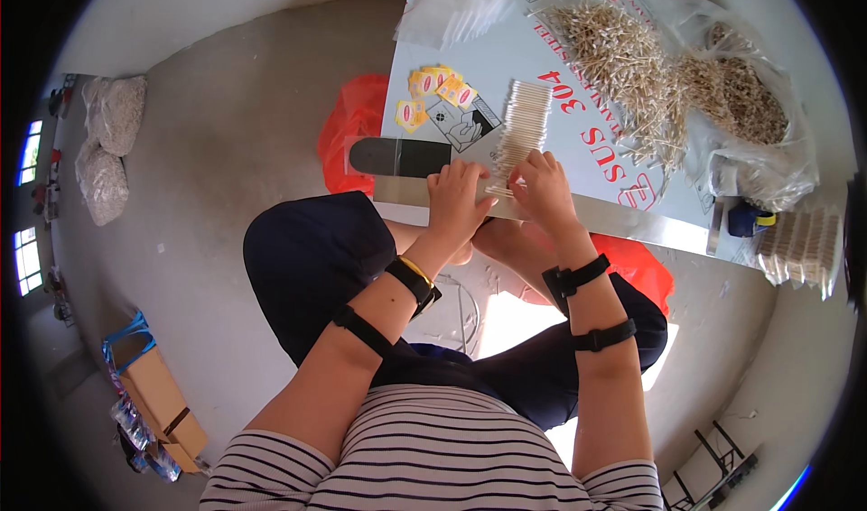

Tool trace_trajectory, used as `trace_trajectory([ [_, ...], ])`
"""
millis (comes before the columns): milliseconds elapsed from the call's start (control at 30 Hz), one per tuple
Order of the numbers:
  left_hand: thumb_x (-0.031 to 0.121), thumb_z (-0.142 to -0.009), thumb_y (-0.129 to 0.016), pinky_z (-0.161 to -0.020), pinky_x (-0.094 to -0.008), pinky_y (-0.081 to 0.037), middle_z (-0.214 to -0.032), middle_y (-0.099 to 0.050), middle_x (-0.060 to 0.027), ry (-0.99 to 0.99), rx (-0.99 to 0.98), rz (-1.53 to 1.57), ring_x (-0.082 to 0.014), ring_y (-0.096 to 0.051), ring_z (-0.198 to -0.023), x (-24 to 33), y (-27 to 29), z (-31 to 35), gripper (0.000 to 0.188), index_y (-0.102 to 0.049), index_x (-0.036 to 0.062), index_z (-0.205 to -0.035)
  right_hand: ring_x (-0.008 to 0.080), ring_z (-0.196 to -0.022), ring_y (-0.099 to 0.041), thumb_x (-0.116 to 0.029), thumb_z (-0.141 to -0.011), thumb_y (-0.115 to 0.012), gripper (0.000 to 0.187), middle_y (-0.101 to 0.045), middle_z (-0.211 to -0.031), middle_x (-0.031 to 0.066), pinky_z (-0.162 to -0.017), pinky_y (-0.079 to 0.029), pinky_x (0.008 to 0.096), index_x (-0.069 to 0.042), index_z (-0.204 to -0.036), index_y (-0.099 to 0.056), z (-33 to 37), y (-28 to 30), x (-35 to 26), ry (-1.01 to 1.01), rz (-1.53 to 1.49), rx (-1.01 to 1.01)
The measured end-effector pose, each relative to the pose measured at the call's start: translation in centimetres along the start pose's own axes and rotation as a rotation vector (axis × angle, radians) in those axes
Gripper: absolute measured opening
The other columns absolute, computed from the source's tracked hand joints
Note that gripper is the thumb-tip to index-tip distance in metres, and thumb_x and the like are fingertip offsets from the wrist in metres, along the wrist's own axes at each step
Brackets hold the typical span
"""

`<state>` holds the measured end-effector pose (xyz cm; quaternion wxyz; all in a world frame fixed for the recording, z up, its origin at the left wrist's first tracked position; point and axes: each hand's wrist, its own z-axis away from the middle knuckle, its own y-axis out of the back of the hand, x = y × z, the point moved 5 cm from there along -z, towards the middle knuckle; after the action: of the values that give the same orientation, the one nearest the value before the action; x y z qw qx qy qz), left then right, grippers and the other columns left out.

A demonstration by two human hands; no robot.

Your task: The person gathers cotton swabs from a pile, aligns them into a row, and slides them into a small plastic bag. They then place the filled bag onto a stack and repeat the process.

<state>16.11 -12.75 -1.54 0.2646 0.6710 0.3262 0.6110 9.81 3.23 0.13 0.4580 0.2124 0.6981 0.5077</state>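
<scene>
A long row of white cotton swabs (526,118) lies side by side on the table, running away from me. At its near end, my right hand (547,193) has its fingers curled and pinched on the swab ends; how many it grips is hidden. Opposite it, my left hand (454,197) rests at the table edge with thumb and fingers apart, beside the left ends of the nearest swabs, and nothing shows in it. A flat black strip with a rounded end (397,157) lies just left of that hand. Small yellow packets (440,84) are scattered beyond the strip.
A heap of loose cotton swabs (623,69) covers the table's far right, beside a clear bag of swabs (745,100). Clear plastic bags (456,13) lie at the far left. Packed swabs (799,247) stand at the right corner. A red bag (357,118) hangs by the left edge.
</scene>
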Motion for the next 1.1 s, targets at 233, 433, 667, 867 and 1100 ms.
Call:
trace_trajectory([
  [233, 0.023, -0.074, -0.089, -0.091, -0.0439, -0.035, -0.108, -0.057, -0.0046, -0.009, 0.023, 0.0, -0.0271, -0.055, -0.105, -0.1, -0.1, 0.6, 0.046, -0.059, 0.0153, -0.109, 0.0296, -0.099, -0.061, -0.011, -0.078, -0.081, 0.013, -0.062, -0.094, 0.0051, -0.091, -0.052, 0.0425, -0.013, -0.089, -0.073, 1.3, 1.1, 0.6, -0.101, -0.038, 0.046],
  [433, 0.022, -0.075, -0.088, -0.093, -0.043, -0.036, -0.107, -0.058, -0.0038, -0.021, 0.035, -0.012, -0.0267, -0.056, -0.107, 0.2, 0.1, 0.5, 0.044, -0.062, 0.0158, -0.109, 0.03, -0.098, -0.06, -0.006, -0.077, -0.078, 0.022, -0.06, -0.096, 0.0068, -0.09, -0.052, 0.0431, -0.014, -0.096, -0.073, 2.9, 2.2, 1.8, -0.15, -0.047, 0.11],
  [667, 0.02, -0.076, -0.087, -0.093, -0.0443, -0.037, -0.105, -0.057, -0.004, -0.12, 0.045, -0.004, -0.0269, -0.057, -0.107, 1.6, -0.2, -0.4, 0.039, -0.062, 0.0158, -0.106, 0.0294, -0.099, -0.059, -0.005, -0.076, -0.077, 0.022, -0.059, -0.096, 0.0067, -0.089, -0.052, 0.0421, -0.015, -0.096, -0.073, 2.8, 2.1, 1.9, -0.128, -0.039, 0.116],
  [867, 0.019, -0.076, -0.087, -0.093, -0.0444, -0.037, -0.106, -0.059, -0.0037, -0.11, 0.036, -0.017, -0.0265, -0.058, -0.108, 1.6, -0.8, -0.9, 0.039, -0.063, 0.0163, -0.107, 0.0287, -0.098, -0.06, -0.008, -0.076, -0.077, 0.015, -0.058, -0.095, 0.0055, -0.087, -0.053, 0.0421, -0.014, -0.088, -0.07, 2.3, 1.0, 2.2, -0.095, 0.001, 0.107],
  [1100, 0.02, -0.073, -0.089, -0.093, -0.0436, -0.037, -0.109, -0.06, -0.0038, -0.045, 0.029, 0.009, -0.0267, -0.058, -0.108, 0.6, -0.6, -0.2, 0.051, -0.059, 0.0155, -0.114, 0.029, -0.097, -0.06, -0.01, -0.076, -0.079, 0.015, -0.059, -0.095, 0.0054, -0.086, -0.053, 0.042, -0.013, -0.087, -0.068, 2.3, 1.1, 1.8, -0.076, -0.018, 0.102],
])
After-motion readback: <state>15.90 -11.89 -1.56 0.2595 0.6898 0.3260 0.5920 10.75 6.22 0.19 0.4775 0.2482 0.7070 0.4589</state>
